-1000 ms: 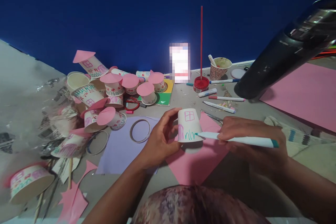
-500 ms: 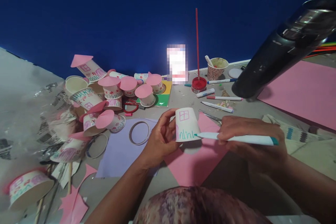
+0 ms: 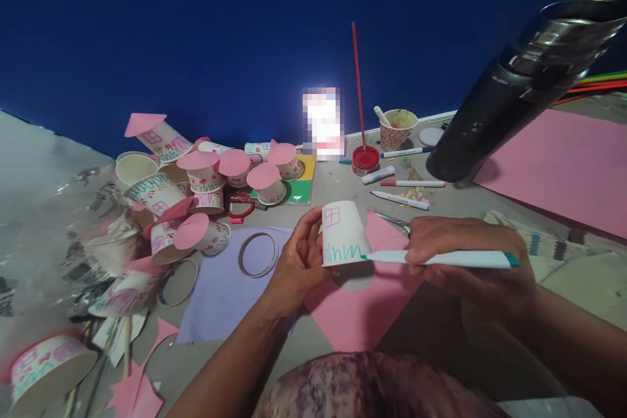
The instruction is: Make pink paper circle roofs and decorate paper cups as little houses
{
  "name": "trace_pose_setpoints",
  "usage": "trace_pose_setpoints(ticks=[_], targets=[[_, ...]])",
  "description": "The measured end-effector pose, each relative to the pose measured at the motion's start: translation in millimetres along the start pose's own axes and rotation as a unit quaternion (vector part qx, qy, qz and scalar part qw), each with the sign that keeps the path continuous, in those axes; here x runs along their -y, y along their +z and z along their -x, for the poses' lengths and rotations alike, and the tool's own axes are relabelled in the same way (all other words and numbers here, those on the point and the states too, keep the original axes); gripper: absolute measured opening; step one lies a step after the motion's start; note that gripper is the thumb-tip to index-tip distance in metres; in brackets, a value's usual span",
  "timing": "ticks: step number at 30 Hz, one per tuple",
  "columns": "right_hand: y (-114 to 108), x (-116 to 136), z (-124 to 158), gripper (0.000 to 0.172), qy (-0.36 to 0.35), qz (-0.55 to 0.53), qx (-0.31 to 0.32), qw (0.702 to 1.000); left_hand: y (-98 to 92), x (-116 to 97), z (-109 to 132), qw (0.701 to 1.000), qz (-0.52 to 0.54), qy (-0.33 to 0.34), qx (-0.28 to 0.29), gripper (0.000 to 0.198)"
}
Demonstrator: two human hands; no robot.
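Note:
My left hand [image 3: 298, 264] grips a white paper cup [image 3: 344, 232], upside down, from its left side. The cup bears a purple window drawing and a green zigzag line near its rim. My right hand [image 3: 470, 268] is closed round a white marker [image 3: 455, 258] with a green end, its green tip touching the cup at the right end of the zigzag. Under the cup lies pink paper [image 3: 367, 313], with scissors [image 3: 392, 219] just behind it. Purple paper [image 3: 210, 307] with a tape roll [image 3: 257, 255] on it is left of my left hand.
Decorated cups with pink paper tops [image 3: 196, 232] crowd the left. A black bottle [image 3: 482, 104] stands at the right. Behind are markers [image 3: 400, 200], a red paint pot [image 3: 365, 160] and a patterned cup [image 3: 398, 130]. Pink paper [image 3: 563, 170] lies far right.
The green zigzag on the cup has grown longer to the right. The cup has turned slightly in my left hand, its window now nearer the left edge. The view has shifted a little.

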State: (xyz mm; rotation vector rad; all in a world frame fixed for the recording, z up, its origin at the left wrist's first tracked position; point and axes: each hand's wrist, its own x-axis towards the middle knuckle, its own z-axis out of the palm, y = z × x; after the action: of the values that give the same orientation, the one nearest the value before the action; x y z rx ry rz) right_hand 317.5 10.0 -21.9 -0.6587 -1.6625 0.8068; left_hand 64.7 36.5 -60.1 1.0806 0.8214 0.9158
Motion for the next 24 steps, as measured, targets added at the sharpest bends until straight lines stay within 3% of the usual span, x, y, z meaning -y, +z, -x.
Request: trace_pose_setpoints(ticks=[7, 12, 14, 17, 18, 21, 24], targets=[[-2, 0, 5, 0.008, 0.046, -0.001, -0.039, 0.998, -1.0, 7, -1, 1.000, 0.009, -0.007, 0.010, 0.096], [1, -6, 12, 0.019, 0.106, 0.049, -0.120, 0.986, 1.2, 9, 2, 0.999, 0.029, -0.030, 0.012, 0.100], [3, -11, 12, 0.038, 0.122, 0.092, -0.101, 0.983, 6.2, 9, 4, 0.997, 0.050, -0.050, 0.016, 0.099], [4, -17, 9, 0.085, 0.160, 0.121, -0.031, 0.979, 14.7, 8, 7, 0.995, 0.066, -0.069, 0.031, 0.099], [5, -18, 8, 0.094, 0.167, 0.124, -0.012, 0.978, 16.7, 8, 7, 0.994, 0.066, -0.074, 0.039, 0.099], [3, -20, 9, 0.094, 0.164, 0.150, 0.029, 0.975, 17.8, 4, 6, 0.995, 0.044, -0.062, 0.068, 0.095], [2, -25, 13, 0.088, 0.124, 0.207, 0.045, 0.969, 11.7, -5, 6, 0.995, -0.015, -0.005, 0.096, 0.097]])
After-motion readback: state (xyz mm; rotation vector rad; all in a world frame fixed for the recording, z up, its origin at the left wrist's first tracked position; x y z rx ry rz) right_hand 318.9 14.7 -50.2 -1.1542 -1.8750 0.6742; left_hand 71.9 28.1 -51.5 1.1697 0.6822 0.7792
